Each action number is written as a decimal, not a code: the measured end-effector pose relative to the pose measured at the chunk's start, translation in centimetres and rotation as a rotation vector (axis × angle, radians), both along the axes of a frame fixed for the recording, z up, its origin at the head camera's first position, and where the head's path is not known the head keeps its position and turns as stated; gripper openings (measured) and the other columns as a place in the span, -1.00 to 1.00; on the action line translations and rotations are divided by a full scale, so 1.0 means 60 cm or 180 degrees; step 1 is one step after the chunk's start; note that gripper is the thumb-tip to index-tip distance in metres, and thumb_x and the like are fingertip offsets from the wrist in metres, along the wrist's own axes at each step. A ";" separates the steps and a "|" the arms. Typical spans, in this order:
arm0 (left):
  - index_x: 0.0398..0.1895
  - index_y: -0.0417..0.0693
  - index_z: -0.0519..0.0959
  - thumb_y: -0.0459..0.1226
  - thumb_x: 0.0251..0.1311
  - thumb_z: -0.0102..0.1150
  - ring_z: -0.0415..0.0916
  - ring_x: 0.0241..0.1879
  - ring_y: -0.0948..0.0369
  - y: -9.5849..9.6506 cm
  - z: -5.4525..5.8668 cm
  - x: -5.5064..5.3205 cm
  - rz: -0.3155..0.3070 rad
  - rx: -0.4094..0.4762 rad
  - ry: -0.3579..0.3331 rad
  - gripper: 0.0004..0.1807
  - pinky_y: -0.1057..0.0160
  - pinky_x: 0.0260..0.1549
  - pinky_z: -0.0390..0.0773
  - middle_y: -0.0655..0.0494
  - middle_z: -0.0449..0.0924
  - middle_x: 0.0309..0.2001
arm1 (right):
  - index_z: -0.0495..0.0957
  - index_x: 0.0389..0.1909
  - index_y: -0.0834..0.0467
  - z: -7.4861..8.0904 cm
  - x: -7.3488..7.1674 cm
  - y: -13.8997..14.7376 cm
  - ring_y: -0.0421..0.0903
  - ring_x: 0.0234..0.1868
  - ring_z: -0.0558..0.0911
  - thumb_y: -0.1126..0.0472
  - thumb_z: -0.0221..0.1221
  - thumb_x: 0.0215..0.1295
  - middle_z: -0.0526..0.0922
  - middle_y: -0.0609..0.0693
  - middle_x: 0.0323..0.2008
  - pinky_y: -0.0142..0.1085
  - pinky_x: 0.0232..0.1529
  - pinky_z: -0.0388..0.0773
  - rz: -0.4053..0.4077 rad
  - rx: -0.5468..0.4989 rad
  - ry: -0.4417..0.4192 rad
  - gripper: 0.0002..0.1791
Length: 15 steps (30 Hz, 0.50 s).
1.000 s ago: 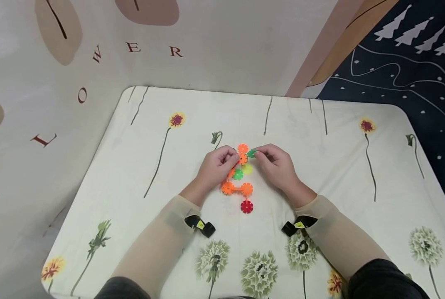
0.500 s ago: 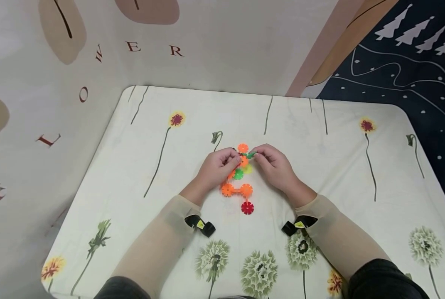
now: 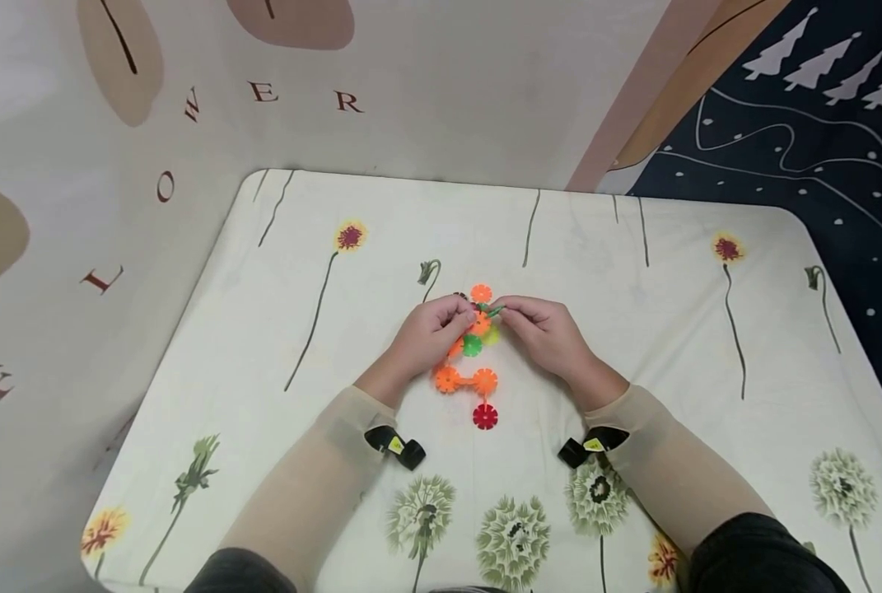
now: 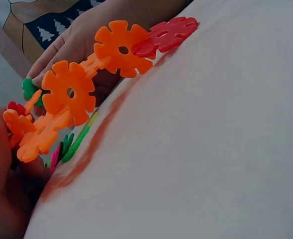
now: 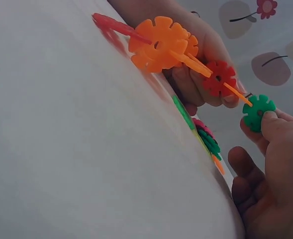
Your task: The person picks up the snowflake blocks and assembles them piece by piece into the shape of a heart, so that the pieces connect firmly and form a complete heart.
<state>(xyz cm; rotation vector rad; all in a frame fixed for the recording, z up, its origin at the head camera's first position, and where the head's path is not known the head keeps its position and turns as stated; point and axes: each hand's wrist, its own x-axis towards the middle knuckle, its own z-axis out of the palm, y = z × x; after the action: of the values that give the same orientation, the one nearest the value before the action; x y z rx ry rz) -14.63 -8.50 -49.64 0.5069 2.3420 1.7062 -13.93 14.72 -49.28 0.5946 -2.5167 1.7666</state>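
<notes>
See the chain (image 4: 81, 99) lifted over the table (image 3: 633, 329), gripped from its left by the left hand (image 3: 435, 328), fingers curled in close to the red disc (image 5: 213, 85). Find the green disc (image 5: 259, 105) at the chain's right-hand tip, pinched between thumb and forefinger of the right hand (image 3: 543, 325), remaining fingers loosely bent and apart from it. Take the step in hand, most likely, as mating that green disc with the narrow-side-on orange disc (image 5: 237, 94) at the tip; impossible to tell how deeply seated. Set slot against slot, faces crosswise, then push straight along the chain's end, bracing near the joint. Avoid twisting, probably hard on the other joints. For room, draw back to the right of the chain, over bare printed surface, far from any table edge. Beware the light green disc (image 3: 472, 345) and yellow disc (image 3: 492, 333) just right of the chain's middle, easily nudged by low knuckles.
</notes>
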 end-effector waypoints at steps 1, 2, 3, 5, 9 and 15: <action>-0.24 -0.04 0.65 -0.21 0.58 0.17 0.45 -0.36 0.16 0.000 0.000 0.000 -0.0016 0.0012 -0.0008 -0.82 0.19 -0.29 0.46 0.12 0.53 -0.43 | 0.80 0.02 0.22 0.000 0.000 0.000 -0.19 0.08 0.72 0.34 0.24 0.55 0.81 0.03 0.01 -0.36 0.15 0.60 0.0021 -0.0020 -0.0027 -0.80; -0.24 -0.05 0.65 -0.22 0.58 0.17 0.45 -0.36 0.16 -0.001 -0.001 0.000 -0.0031 0.0020 -0.0012 -0.82 0.19 -0.29 0.46 0.11 0.53 -0.43 | 0.80 0.03 0.22 0.001 0.000 0.001 -0.19 0.08 0.72 0.34 0.24 0.55 0.81 0.03 0.01 -0.35 0.15 0.61 0.0043 -0.0035 -0.0046 -0.80; -0.23 -0.05 0.65 -0.22 0.58 0.17 0.45 -0.36 0.15 -0.001 -0.001 -0.001 -0.0046 0.0032 -0.0025 -0.83 0.19 -0.30 0.46 0.11 0.53 -0.43 | 0.79 0.04 0.22 0.001 0.001 0.001 -0.18 0.09 0.72 0.34 0.23 0.56 0.81 0.03 0.02 -0.35 0.14 0.61 0.0063 -0.0046 -0.0066 -0.79; -0.22 -0.08 0.65 -0.23 0.58 0.17 0.45 -0.35 0.14 -0.002 -0.001 -0.001 -0.0089 0.0067 -0.0053 -0.83 0.20 -0.29 0.45 0.09 0.52 -0.42 | 0.79 0.05 0.22 0.002 0.001 0.001 -0.17 0.11 0.72 0.33 0.22 0.57 0.81 0.04 0.03 -0.35 0.15 0.61 0.0107 -0.0059 -0.0105 -0.79; -0.20 -0.11 0.64 -0.24 0.58 0.17 0.44 -0.33 0.12 -0.005 0.002 -0.002 -0.0163 0.0090 -0.0149 -0.83 0.22 -0.28 0.44 0.08 0.51 -0.40 | 0.78 0.05 0.22 0.003 0.003 0.001 -0.14 0.12 0.71 0.33 0.21 0.58 0.80 0.04 0.04 -0.36 0.16 0.60 0.0183 -0.0045 -0.0183 -0.78; -0.21 -0.14 0.62 -0.28 0.59 0.15 0.41 -0.34 0.13 -0.007 0.005 -0.003 -0.0254 0.0152 -0.0193 -0.84 0.23 -0.28 0.41 0.08 0.47 -0.43 | 0.80 0.00 0.20 0.000 0.002 0.003 -0.06 0.03 0.74 0.37 0.24 0.53 0.82 0.02 -0.02 -0.39 0.11 0.60 0.0206 0.0085 0.0055 -0.80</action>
<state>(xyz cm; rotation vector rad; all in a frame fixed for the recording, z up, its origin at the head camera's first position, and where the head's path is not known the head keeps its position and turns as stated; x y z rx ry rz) -14.82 -8.94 -49.35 0.5415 2.2136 1.7205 -13.81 14.90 -49.27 0.6974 -2.5414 1.7426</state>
